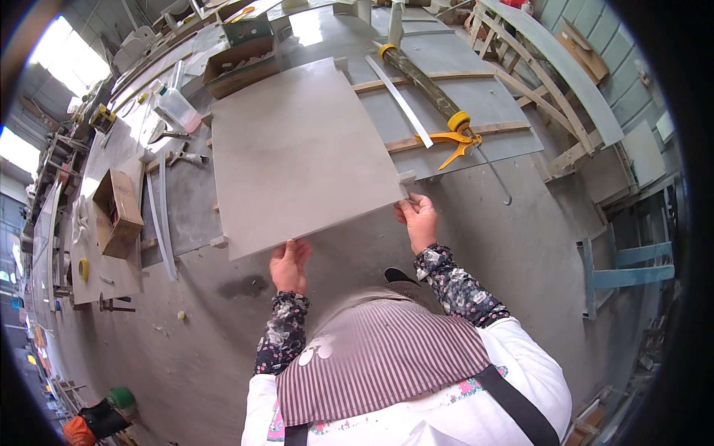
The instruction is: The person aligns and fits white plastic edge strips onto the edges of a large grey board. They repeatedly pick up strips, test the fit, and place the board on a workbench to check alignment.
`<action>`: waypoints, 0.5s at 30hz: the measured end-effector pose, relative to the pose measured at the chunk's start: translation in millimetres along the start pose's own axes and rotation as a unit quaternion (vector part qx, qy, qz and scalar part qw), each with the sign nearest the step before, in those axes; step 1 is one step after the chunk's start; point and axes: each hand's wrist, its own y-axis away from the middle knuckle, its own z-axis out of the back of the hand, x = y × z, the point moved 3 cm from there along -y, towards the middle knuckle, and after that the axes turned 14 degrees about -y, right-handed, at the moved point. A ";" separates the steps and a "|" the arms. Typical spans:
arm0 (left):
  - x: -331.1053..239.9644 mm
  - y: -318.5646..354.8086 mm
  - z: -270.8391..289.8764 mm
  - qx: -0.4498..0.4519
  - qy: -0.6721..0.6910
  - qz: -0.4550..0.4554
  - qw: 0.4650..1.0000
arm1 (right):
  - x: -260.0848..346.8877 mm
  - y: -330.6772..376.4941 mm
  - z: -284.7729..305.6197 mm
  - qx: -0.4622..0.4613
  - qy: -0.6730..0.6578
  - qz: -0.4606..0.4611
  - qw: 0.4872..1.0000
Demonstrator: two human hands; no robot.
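Observation:
A large pale grey flat panel (pixel 301 149) lies across wooden battens on the workbench, its near edge toward me. My left hand (pixel 290 265) is closed at that near edge, fingertips pinching it left of the middle. At the near right corner, my right hand (pixel 417 221) is also closed on the edge, thumb and fingers together. The undersides of both grips are hidden. Just beyond my right fingers a small pale block (pixel 406 177) sticks out from under the panel. Both forearms wear dark floral sleeves.
Right of the panel lie a caulking gun (pixel 424 85) with yellow ends and a white strip (pixel 399 100). Leftward are an open cardboard box (pixel 119 214), a plastic bottle (pixel 175 106), a scraper (pixel 165 132) and curved strips (pixel 161 215). Another box (pixel 242 68) stands behind. A blue frame (pixel 632 267) is at right.

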 end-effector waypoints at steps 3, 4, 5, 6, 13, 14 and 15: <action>0.1 -1.3 -2.4 0.006 -0.033 -0.021 0.999 | -4.1 -2.2 1.6 0.004 0.001 0.025 1.000; -0.3 -1.6 -3.1 0.006 -0.044 -0.029 0.999 | -5.3 -3.1 2.0 0.007 0.003 0.036 0.999; -0.3 -2.2 -2.9 0.007 -0.060 -0.027 0.998 | -6.7 -3.7 1.9 0.013 0.012 0.046 0.999; -0.2 -2.8 -4.3 0.007 -0.076 -0.024 0.997 | -6.6 -4.8 2.7 0.018 0.020 0.056 0.998; 6.4 -2.9 -22.8 0.015 -0.108 0.008 0.994 | -2.2 0.0 0.4 0.019 0.064 0.087 0.994; 6.0 -2.6 -24.9 0.021 -0.105 0.004 0.994 | -1.3 2.1 -0.3 0.018 0.065 0.089 0.994; 5.7 -2.4 -26.4 0.023 -0.102 0.005 0.995 | -0.7 3.8 -0.9 0.016 0.066 0.091 0.993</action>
